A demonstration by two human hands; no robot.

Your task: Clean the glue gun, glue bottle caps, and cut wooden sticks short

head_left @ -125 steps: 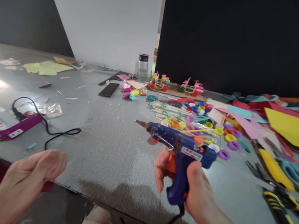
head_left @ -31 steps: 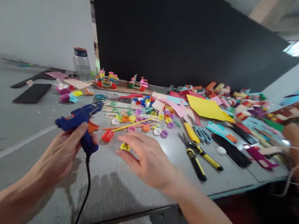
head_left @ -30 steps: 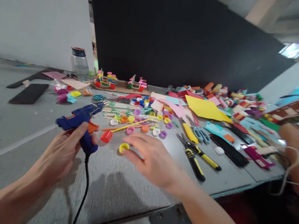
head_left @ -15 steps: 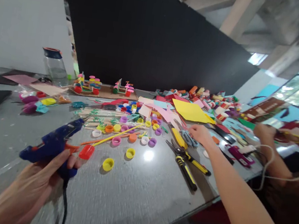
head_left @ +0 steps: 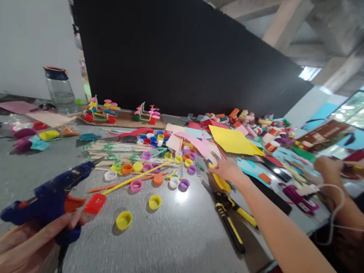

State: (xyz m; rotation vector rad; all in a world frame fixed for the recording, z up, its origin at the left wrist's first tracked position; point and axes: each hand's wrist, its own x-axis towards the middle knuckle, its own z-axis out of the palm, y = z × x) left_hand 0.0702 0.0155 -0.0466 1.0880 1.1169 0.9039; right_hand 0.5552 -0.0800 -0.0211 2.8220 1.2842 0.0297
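Left hand (head_left: 30, 241) wrapped around a blue glue gun (head_left: 52, 202), right hand (head_left: 228, 170) out at a yellow handle (head_left: 220, 183).
The glue gun is held above the near left part of the bench (head_left: 166, 247), nozzle pointing away, a red cap (head_left: 95, 204) just beside its trigger; two yellow caps, one nearer (head_left: 123, 220) and one farther (head_left: 154, 202), lie to the right. Black-and-yellow pliers (head_left: 230, 227) rest toward the near right edge. Just beyond them the right hand reaches down, fingers bent; I can't tell whether it grips the handle or only covers it. Farther off come wooden sticks (head_left: 117, 147) and a yellow sheet (head_left: 232, 140), then two small toy cars (head_left: 100, 111) and a bottle (head_left: 60, 93) along the far edge.
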